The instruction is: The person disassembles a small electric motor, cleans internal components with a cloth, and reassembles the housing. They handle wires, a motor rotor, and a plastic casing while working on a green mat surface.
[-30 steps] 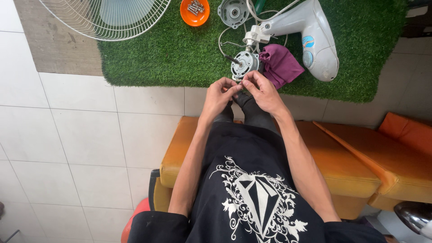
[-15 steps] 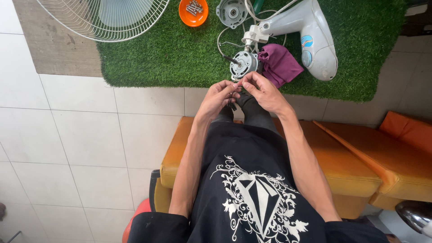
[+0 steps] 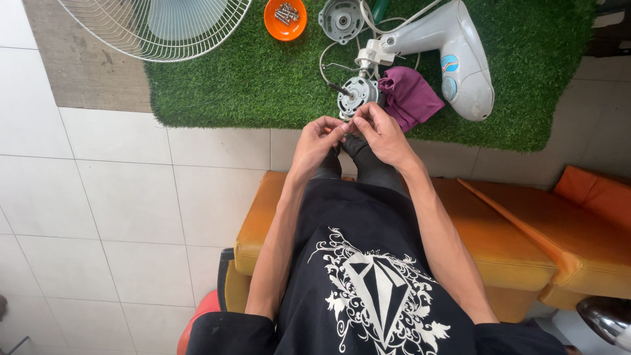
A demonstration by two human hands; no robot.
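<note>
My left hand (image 3: 317, 139) and my right hand (image 3: 382, 131) meet fingertip to fingertip just in front of a round metal fan motor (image 3: 355, 96) that stands on the green turf mat (image 3: 230, 82). Both hands pinch one small part between them. It is mostly hidden by the fingers, and only an orange speck shows by the left fingers. A purple cloth (image 3: 411, 97) lies right of the motor, touching it. White wires run from the motor to a white fan body (image 3: 453, 52) lying on its side.
An orange bowl of screws (image 3: 286, 18), a grey round motor cover (image 3: 341, 19) and a white wire fan guard (image 3: 158, 26) lie at the far edge of the mat. I sit on orange cushions (image 3: 263, 210) over a white tiled floor (image 3: 98, 197).
The hands stay together at the same spot in front of the motor. Only the fingers have shifted slightly.
</note>
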